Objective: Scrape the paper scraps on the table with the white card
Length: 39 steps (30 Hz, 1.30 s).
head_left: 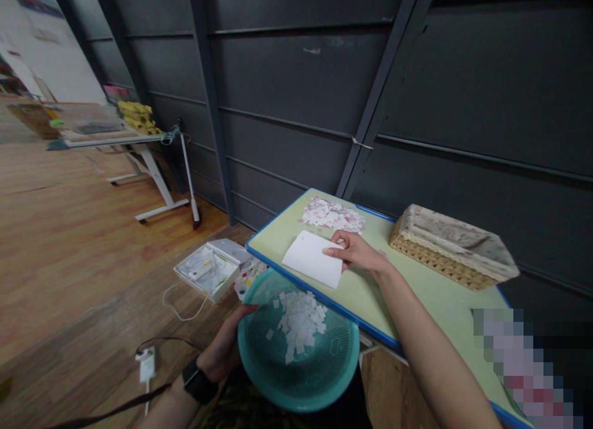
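Observation:
A green plastic colander [338,373] rests near my lap, tilted toward me, with a heap of small white paper pieces [301,324] in it. Its left rim is gripped by my left hand [227,342], thumb over the edge and the other fingers hidden behind the wall. Above the table's near edge, my right hand [354,253] pinches a white sheet of paper [312,259] by its right side. Behind that sheet, a pile of pinkish-white paper scraps [331,214] lies on the light green table [403,305].
A cloth-lined wicker basket [445,256] stands at the table's right rear. Left of the table, an open white box [206,271] and a power strip [147,364] with cables lie on the wooden floor. Dark metal wall panels [296,95] rise behind. Another table [115,138] stands far left.

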Tool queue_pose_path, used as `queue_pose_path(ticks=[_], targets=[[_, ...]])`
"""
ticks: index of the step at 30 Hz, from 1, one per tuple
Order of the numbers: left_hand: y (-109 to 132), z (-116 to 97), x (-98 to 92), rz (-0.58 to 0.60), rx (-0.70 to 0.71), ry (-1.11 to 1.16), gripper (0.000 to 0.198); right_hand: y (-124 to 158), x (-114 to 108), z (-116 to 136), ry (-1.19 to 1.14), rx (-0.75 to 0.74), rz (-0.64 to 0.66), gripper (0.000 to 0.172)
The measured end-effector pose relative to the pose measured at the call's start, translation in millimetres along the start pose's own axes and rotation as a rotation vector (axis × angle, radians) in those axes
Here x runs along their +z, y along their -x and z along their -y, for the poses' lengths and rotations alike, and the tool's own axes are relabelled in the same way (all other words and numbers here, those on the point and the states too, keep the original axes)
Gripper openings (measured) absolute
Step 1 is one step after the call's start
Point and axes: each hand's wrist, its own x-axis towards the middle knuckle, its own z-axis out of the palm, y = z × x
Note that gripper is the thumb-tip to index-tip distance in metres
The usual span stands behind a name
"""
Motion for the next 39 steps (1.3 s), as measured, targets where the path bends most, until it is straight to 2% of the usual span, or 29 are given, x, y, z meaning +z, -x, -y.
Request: queue_pose_path(ticks=[6,9,12,16,21,25,28,35,39], targets=[[-2.0,1.3,-2.4,0.002,0.016,-0.004,0.026,-0.9,-42.1,-3.1,-0.07,-0.093,-0.554,0.047],[-4.3,1.9,-4.5,0.004,0.015,-0.005,0.027,-1.2,-52.6,-7.4,0.011,-0.083,-0.691,0.042],[-5.9,2.5,-6.1,0.028,0.016,-0.011,0.023,-2.1,-48.7,-8.4,0.049,-0.024,-0.655,0.035],[-5.2,2.6,-5.5,0.03,0.025,-0.001,0.02,-8.9,-25.5,-8.8,-0.015,0.01,-0.542,0.03],[-0.9,1.5,-1.4,0.012,0.025,-0.011,0.013,-26.5,21.5,-15.5,-0.238,0.063,-0.605,0.027],[-0.1,1.2,-0.8,0.011,0.008,0.006,0.018,-34.9,46.8,-21.2,-0.251,0.056,-0.685,0.024],[-1.3,1.5,-1.6,-0.002,0.002,0.009,0.02,-33.4,46.3,-26.0,-0.24,0.056,-0.762,0.025],[-0.5,4.1,0.9,0.041,-0.023,0.018,0.013,-16.5,17.7,-37.1,-0.276,0.112,-0.92,0.027],[-2.2,7.2,-0.6,0.06,-0.035,0.061,0.012,-2.0,9.5,-37.4,-0.288,0.132,-0.977,0.027]])
